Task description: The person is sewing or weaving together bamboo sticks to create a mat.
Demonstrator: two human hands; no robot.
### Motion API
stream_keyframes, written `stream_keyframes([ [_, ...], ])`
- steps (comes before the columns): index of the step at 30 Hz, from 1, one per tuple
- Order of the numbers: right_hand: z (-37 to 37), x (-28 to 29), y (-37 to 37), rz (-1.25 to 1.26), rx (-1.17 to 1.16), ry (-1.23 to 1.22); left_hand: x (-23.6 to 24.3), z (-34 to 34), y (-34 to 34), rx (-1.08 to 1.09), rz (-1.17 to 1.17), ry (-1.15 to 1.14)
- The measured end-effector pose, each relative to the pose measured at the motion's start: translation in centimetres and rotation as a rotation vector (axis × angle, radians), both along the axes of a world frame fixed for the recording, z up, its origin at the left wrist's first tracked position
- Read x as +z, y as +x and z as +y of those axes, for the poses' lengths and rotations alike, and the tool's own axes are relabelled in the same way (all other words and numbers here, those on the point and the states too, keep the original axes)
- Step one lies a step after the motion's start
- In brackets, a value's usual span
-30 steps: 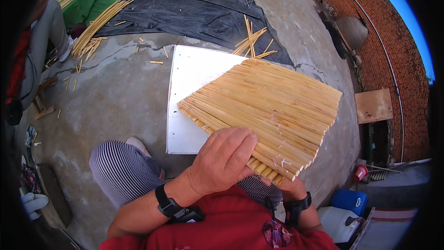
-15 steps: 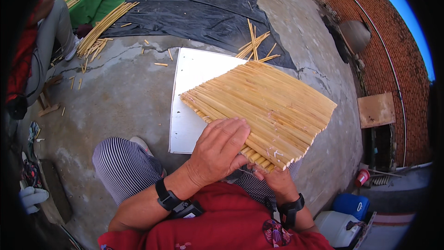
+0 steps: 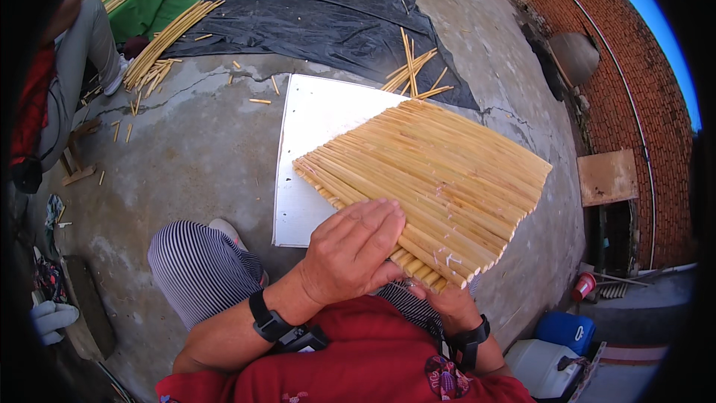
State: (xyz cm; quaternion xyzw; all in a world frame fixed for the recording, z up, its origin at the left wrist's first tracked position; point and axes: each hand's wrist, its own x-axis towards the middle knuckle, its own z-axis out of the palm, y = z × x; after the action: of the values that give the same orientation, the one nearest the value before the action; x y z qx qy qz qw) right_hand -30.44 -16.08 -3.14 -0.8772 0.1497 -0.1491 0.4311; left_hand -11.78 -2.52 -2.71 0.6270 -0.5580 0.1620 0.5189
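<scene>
A mat of pale yellow reed sticks laid side by side lies slanted above a white board, covering much of it. My left hand is closed on the near edge of the mat, fingers lying curled over the top sticks, where a folded or second layer of stick ends shows underneath. My right hand is under the mat's near right end, holding it, its fingers largely hidden. Small pale bits of what may be string show on the sticks near that end.
A black sheet and green cloth carry loose sticks. A seated person's leg is at upper left. A brick wall runs along the right, with a blue container and white jug at lower right.
The mat's far right corner sits lower than a second ago. My left hand shifted slightly left and down, then moved a little back up along with the mat's near edge.
</scene>
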Motion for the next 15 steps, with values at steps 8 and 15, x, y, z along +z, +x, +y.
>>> stream_keyframes([
  [8, -0.3, -0.8, 0.0, 0.008, -0.096, 0.558, 0.0, 0.0, -0.5, -0.017, 0.030, 0.003],
  [15, 0.5, 0.7, 1.2, -0.006, -0.084, 0.647, 0.1, -0.1, -0.5, -0.020, 0.043, -0.011],
])
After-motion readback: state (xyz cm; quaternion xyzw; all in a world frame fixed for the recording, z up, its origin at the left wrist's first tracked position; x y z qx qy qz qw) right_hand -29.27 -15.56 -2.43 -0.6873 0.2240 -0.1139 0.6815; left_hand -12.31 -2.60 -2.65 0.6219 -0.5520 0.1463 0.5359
